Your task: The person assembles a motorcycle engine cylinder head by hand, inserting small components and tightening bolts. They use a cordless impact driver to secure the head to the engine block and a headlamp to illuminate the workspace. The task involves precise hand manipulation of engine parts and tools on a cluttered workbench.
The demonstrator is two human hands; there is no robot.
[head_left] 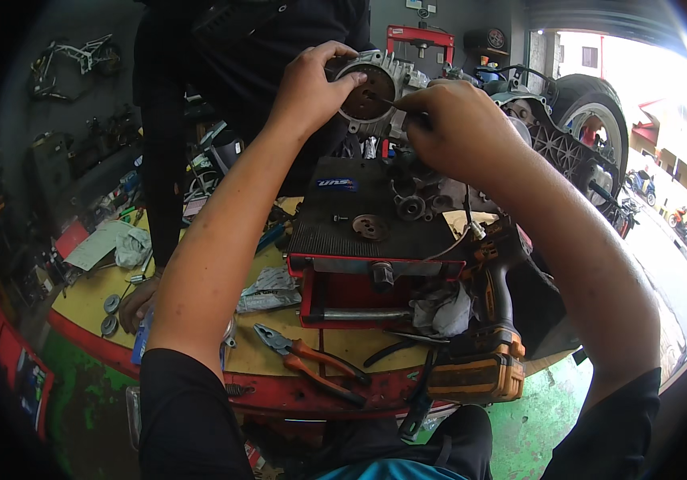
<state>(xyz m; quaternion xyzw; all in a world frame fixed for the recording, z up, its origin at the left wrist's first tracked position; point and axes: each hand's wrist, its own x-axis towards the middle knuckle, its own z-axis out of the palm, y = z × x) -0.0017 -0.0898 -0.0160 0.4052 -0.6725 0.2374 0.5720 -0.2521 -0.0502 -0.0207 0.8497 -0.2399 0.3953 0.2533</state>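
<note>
Above the far end of the bench, my left hand (311,84) grips a silver cast-metal engine part (377,58) by its left rim, thumb on its round brown face. My right hand (459,120) is closed with fingers pinched round a thin dark tool (385,101), whose tip points at that face. Most of the tool is hidden by my fingers, so its kind does not show. Below, on a black ribbed mat (319,220), lie a round brown metal disc with holes (370,227) and a small bolt (341,218).
Orange-handled pliers (311,358) lie at the bench's near edge beside a yellow-black cordless power tool (479,352). A red drawer (339,296) sits open under the mat. A person in dark clothes (239,72) stands opposite. A motorcycle wheel (595,120) rises at the right.
</note>
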